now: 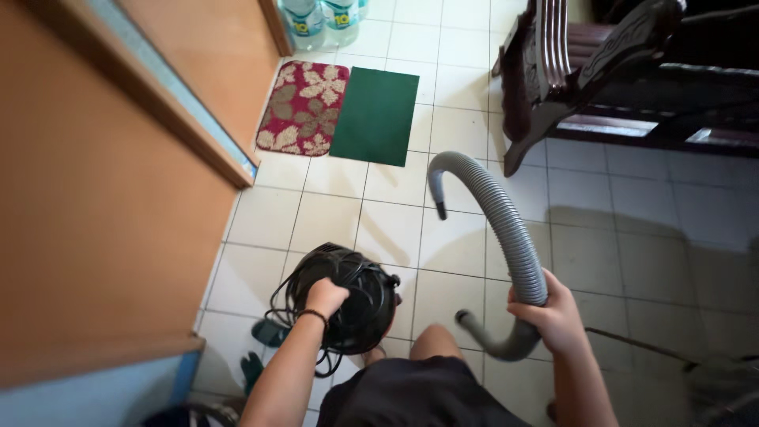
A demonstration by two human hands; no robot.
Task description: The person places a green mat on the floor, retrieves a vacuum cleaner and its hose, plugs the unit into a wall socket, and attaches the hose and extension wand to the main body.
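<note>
Left hand (pixel 326 296) clasping black vacuum (pixel 348 296); right hand (pixel 553 316) around grey hose (pixel 506 229) (open tiles (pixel 617 229) beyond)

I stand on a floor of pale square tiles (pixel 340 217) with thin dark grout lines. On my left a brown wooden wall panel (pixel 95 205) fills that side, and beside it a door frame with a light blue edge (pixel 178 103) runs away toward the far end. Far ahead, two small mats lie side by side on the tiles, touching: a red mat with a cream leaf pattern (pixel 303 108) and a plain green mat (pixel 375 115) to its right. Beyond them, at the far edge, stand clear plastic bottles (pixel 320 20). Far right is a dark carved wooden armchair (pixel 585 71). Daylight falls across the tiles on the right, with soft shadows there.
</note>
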